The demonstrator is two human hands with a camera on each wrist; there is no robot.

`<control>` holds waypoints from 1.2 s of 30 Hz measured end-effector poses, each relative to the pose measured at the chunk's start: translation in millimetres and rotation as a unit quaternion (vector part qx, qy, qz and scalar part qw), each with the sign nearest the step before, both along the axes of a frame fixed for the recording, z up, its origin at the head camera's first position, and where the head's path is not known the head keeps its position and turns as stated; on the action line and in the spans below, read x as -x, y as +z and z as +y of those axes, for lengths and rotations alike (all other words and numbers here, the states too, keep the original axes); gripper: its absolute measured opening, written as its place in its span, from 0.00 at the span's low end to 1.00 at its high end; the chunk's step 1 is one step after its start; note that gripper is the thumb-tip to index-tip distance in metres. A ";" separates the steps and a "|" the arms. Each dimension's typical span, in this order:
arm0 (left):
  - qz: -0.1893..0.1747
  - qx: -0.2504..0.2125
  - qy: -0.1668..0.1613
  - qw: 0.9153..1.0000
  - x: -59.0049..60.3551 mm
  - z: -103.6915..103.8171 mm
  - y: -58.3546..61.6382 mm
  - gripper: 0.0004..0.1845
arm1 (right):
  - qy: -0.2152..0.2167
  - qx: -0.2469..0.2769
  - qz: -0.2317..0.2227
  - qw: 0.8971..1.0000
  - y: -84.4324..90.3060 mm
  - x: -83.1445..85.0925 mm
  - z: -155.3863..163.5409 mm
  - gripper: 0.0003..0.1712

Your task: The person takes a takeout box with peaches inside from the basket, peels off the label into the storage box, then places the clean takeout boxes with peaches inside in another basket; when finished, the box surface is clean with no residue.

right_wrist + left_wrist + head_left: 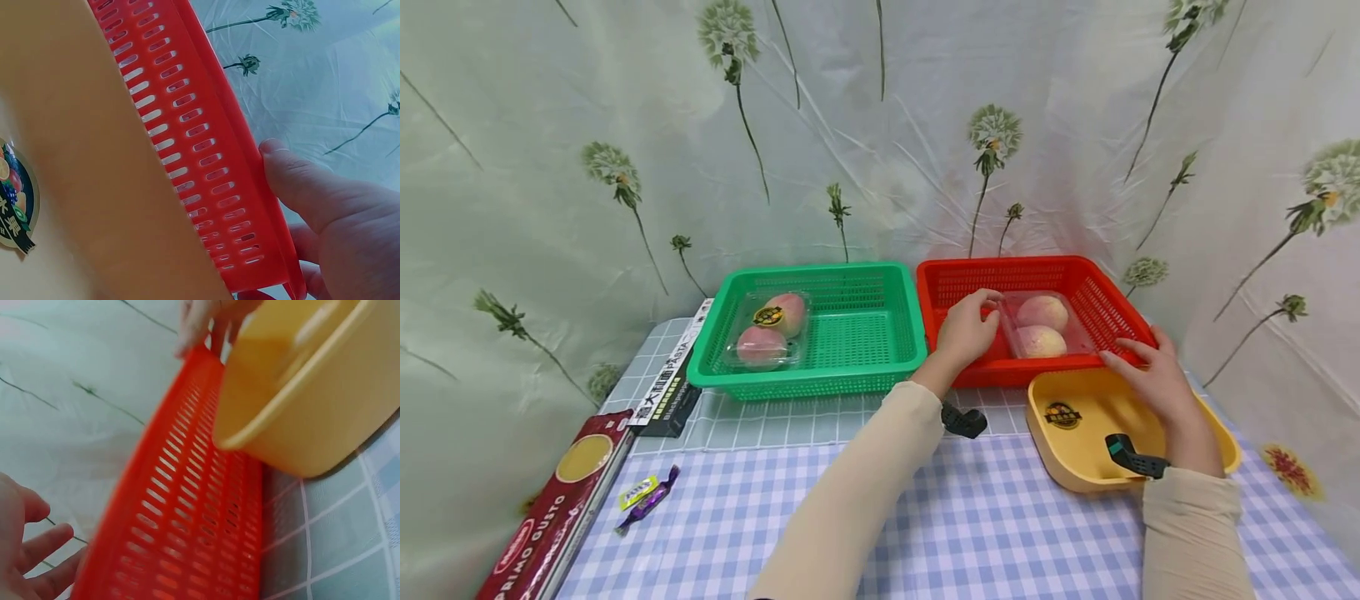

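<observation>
A clear plastic box of two peaches [1042,314] lies in the red basket [970,268]. My left hand [967,332] reaches over that basket, its fingertips close to the box's left edge. In the left wrist view the fingers [47,550] look spread and loosely bent behind the red rim; whether they touch the box is hidden. My right hand [1159,382] grips the red basket's front right corner. The right wrist view shows its thumb [300,178] against the rim, with other fingers partly hidden on the far side.
A yellow bin [1060,467] stands before the red basket, under my right forearm. The green basket [820,385] at left holds another box of peaches [762,343]. Pasta packages [561,508] line the left edge, beside two wrapped candies [650,502]. A floral curtain [880,125] hangs behind.
</observation>
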State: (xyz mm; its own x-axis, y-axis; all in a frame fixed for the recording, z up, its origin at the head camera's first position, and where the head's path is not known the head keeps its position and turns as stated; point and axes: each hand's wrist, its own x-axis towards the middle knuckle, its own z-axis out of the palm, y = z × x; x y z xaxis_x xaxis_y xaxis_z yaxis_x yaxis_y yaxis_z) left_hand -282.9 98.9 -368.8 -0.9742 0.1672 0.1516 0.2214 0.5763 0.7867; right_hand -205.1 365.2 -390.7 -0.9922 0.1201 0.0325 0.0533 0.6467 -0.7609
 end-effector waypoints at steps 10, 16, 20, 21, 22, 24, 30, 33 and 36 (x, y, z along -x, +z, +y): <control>0.033 -0.156 -0.076 0.984 -43.8 -44.1 4.2 0.19 | -0.002 -0.007 -0.005 1.000 -0.6 -5.0 2.0 0.44; 0.041 -0.173 -0.114 0.977 -69.3 -88.5 4.4 0.21 | -0.004 -0.012 0.000 1.000 -0.2 -3.6 -0.3 0.45; 0.080 -0.165 -0.099 0.978 -72.1 -120.6 -2.2 0.21 | -0.003 -0.018 -0.003 1.000 0.5 -1.6 -0.9 0.45; 0.089 -0.162 -0.091 0.978 -71.5 -128.7 -4.5 0.21 | -0.002 -0.021 -0.003 1.000 0.5 -1.0 -0.8 0.45; 0.099 -0.159 -0.083 0.979 -70.7 -136.6 -6.5 0.21 | -0.001 -0.021 -0.003 1.000 0.5 -0.6 -0.5 0.45; 0.118 -0.151 -0.062 0.979 -68.8 -152.0 -10.6 0.21 | -0.001 -0.021 -0.004 1.000 0.2 -0.1 -0.1 0.45; 0.166 -0.125 0.013 0.978 -65.8 -194.5 -16.5 0.20 | -0.003 -0.023 -0.001 1.000 -0.4 -0.2 0.2 0.44; 0.186 -0.113 0.044 0.975 -66.1 -213.6 -16.0 0.20 | -0.005 -0.023 -0.004 1.000 -0.5 -0.2 -0.7 0.44; 0.199 -0.098 0.072 0.972 -65.8 -231.0 -15.5 0.19 | -0.004 -0.025 -0.005 1.000 -0.3 0.1 -1.2 0.44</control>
State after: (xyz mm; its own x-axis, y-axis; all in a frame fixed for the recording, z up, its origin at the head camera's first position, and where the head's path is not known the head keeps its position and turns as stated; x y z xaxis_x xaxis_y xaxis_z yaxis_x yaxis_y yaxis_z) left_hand -217.2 -132.1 -384.3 -0.8430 -0.0362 0.5368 0.4590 0.4720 0.7527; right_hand -205.2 363.9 -391.0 -0.9915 0.1267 0.0292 0.0659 0.6833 -0.7271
